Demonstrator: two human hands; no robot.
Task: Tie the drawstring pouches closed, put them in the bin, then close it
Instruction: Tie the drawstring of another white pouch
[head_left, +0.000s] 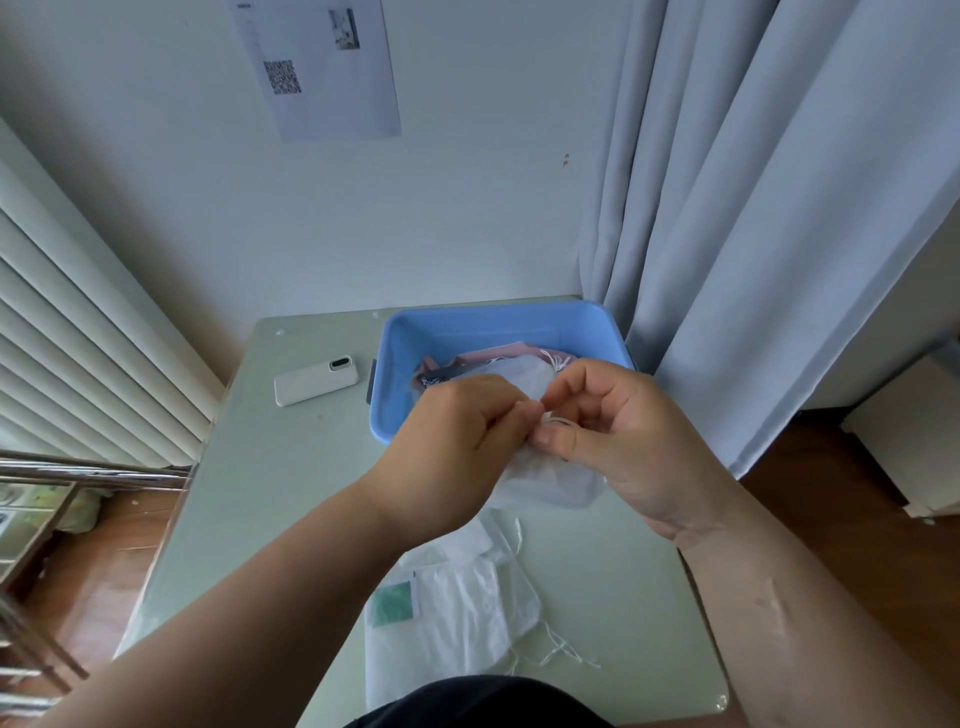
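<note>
A white drawstring pouch (550, 480) hangs above the table, just in front of the blue bin (491, 325). My left hand (457, 441) and my right hand (618, 431) meet at its top, and both pinch its thin white drawstring (555, 417). Inside the bin lie other pouches (483, 371), white and pink. Near the table's front edge lie more white pouches (467, 608) with loose strings; one shows a green patch. The bin's lid is not in view.
A white phone (317, 382) lies on the pale green table (270, 493) left of the bin. Grey curtains (753, 208) hang close on the right. A slatted panel (78, 322) stands at the left. Wooden floor shows on both sides.
</note>
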